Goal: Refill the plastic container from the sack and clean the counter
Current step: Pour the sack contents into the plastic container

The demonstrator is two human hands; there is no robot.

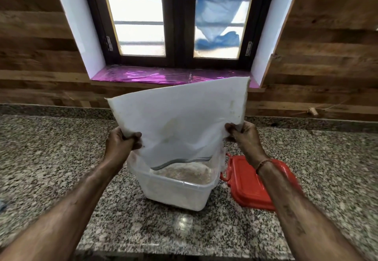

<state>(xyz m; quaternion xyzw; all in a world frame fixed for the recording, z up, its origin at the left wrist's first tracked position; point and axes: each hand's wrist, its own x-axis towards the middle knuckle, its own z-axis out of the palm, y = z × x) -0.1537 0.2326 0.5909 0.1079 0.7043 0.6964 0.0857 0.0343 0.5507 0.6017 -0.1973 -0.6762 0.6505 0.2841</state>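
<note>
A white sack point(180, 117) hangs upside down over a clear plastic container point(180, 189) on the granite counter point(61, 158). Its open mouth dips into the container, which holds pale brownish grain point(184, 172). My left hand point(120, 142) grips the sack's left edge. My right hand point(243, 136) pinches its right edge. The sack looks flat and slack. The far wall of the container is hidden behind the sack.
A red lid point(249, 181) lies flat on the counter just right of the container, partly under my right forearm. A window with a purple-lined sill point(163, 75) sits behind, above a wood-panelled wall. The counter's front edge point(184, 255) runs along the bottom.
</note>
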